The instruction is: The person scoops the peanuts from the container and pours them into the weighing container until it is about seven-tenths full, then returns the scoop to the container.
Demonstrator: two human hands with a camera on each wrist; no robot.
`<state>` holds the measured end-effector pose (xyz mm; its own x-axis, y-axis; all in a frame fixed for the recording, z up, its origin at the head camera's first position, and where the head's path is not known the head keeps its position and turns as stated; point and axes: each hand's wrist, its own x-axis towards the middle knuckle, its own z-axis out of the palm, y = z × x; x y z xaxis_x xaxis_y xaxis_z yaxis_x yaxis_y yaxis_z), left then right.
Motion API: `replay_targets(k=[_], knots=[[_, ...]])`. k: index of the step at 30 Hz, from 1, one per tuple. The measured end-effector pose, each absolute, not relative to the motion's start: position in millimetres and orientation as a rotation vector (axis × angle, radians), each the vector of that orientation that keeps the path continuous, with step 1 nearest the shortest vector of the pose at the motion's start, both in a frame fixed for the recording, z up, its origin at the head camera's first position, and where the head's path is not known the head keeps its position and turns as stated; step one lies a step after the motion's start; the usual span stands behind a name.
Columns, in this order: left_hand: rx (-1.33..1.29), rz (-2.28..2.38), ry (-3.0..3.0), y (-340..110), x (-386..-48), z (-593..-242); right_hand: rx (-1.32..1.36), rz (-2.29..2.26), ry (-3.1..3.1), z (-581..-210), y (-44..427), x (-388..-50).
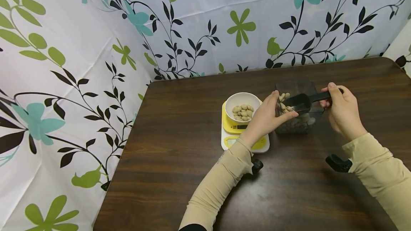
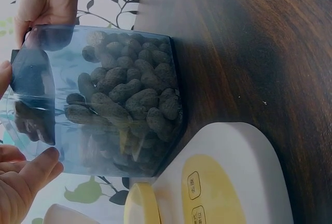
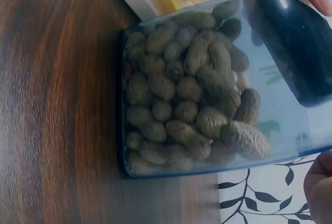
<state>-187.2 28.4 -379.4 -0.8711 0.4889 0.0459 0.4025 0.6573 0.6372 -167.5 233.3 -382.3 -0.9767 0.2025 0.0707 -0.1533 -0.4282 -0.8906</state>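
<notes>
My right hand grips the handle of a black scoop, whose head is inside a clear plastic container. A few unshelled peanuts show at the scoop's mouth. In the left wrist view, more peanuts are heaped behind the container's wall, below the scoop. My left hand holds the container's near-left rim, thumb along the front edge. Just left of it, a white bowl holding several peanuts sits on a yellow and white kitchen scale.
Everything stands on a dark brown wooden table. A patterned curtain hangs along its back and left edges. The scale is close beside the container, and my left forearm covers part of its display.
</notes>
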Motion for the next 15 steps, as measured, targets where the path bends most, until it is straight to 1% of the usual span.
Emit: replay_targets(k=[9, 15], knots=[[0.730, 1.033, 2.725, 28.4, -186.2, -380.7, -0.198, 2.572, -1.339, -382.1, 231.1, -166.2], [0.722, 1.041, 2.729, 28.2, -187.1, -380.9, -0.226, 2.649, -1.237, -383.8, 233.3, -164.1]])
